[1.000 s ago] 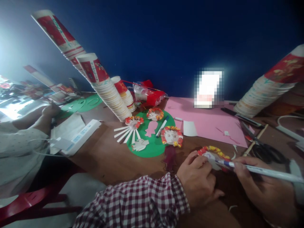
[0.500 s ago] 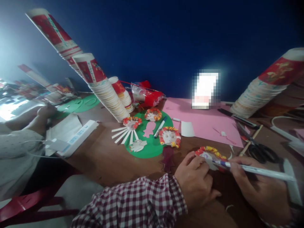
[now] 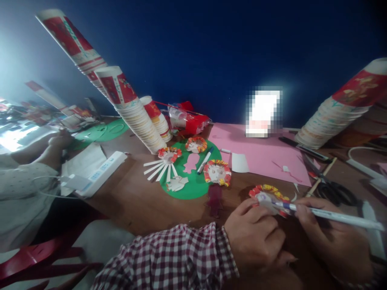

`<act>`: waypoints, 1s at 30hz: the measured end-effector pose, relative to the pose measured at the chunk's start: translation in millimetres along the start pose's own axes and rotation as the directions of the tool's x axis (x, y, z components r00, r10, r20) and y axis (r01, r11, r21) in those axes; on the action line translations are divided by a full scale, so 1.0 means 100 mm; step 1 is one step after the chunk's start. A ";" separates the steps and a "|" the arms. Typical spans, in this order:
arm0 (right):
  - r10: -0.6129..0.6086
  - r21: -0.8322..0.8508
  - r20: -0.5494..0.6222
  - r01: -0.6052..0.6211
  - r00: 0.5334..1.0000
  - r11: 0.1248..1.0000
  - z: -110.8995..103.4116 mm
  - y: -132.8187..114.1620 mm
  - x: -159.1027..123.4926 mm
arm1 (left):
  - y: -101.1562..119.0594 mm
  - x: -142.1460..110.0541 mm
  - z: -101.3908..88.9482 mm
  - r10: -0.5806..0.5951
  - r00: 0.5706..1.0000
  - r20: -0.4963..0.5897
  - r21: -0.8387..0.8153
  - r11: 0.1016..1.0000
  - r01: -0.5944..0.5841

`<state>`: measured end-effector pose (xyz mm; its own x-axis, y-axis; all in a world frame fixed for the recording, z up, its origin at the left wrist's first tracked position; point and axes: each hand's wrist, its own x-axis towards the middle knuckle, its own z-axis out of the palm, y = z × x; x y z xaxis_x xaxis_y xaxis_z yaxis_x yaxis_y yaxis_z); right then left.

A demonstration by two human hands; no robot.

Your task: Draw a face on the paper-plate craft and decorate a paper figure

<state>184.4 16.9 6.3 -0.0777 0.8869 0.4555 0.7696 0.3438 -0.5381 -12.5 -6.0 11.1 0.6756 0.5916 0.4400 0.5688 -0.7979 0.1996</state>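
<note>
My left hand (image 3: 258,237) is closed on the near edge of a round paper-cup craft (image 3: 267,197) with a curled red and yellow rim. My right hand (image 3: 332,237) grips a white marker (image 3: 341,214), its purple tip at the white middle of that craft, where some purple marks show. Just left lies a dark maroon paper cut-out (image 3: 214,201). Above it rests a similar curled cup with a drawn face (image 3: 217,172). Two smaller curled cups, a pink cut-out (image 3: 191,162) and a capped marker (image 3: 205,160) lie on a green paper disc (image 3: 193,189).
Tall stacks of paper cups (image 3: 133,110) lean at the left, and another stack (image 3: 335,104) at the right. Pink paper (image 3: 263,155) lies below a blurred bright screen (image 3: 263,112). Black scissors (image 3: 335,191) lie by my right hand. A power strip (image 3: 104,173) and another person's arm (image 3: 54,149) are at left.
My left hand has shifted slightly right and its lower fingers have moved. The marker stays at the craft's middle, tilted a little flatter. The whole view has shifted a little.
</note>
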 end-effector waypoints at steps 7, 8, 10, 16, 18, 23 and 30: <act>-0.020 -0.013 -0.023 0.019 1.000 1.000 -0.01 -0.04 0.00 | 0.20 -0.23 -0.13 -0.031 0.972 -0.232 -0.041 0.999 0.022; -0.020 -0.018 -0.029 0.020 0.999 1.000 -0.01 -0.04 0.00 | 0.18 -0.29 -0.18 -0.071 0.967 -0.246 -0.041 0.997 0.063; -0.024 -0.013 -0.042 0.024 0.999 1.000 -0.01 -0.05 0.00 | 0.07 -0.42 -0.33 -0.218 0.941 -0.260 -0.020 0.975 0.221; -0.002 0.027 -0.045 0.003 0.999 1.000 0.00 -0.08 0.00 | -0.36 -0.75 -0.75 -0.494 0.803 -0.335 0.146 0.814 0.562; -0.002 0.057 -0.034 0.004 0.999 0.998 0.01 -0.08 -0.01 | -0.36 -0.71 -0.78 -0.456 0.843 -0.285 0.157 0.845 0.511; 0.014 0.093 -0.026 -0.012 1.000 0.996 0.04 -0.05 -0.03 | -0.12 -0.28 -0.50 -0.215 0.973 -0.083 0.055 0.974 0.220; -0.004 0.116 -0.002 0.004 1.000 0.993 0.00 -0.11 0.02 | -0.07 0.09 0.04 0.064 0.997 -0.050 0.196 0.979 -0.053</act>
<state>175.9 14.3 13.2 -0.0791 0.8848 0.4593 0.6906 0.3808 -0.6148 -8.5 5.0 10.4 0.6863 0.5329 0.4950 0.6129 -0.7902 0.0008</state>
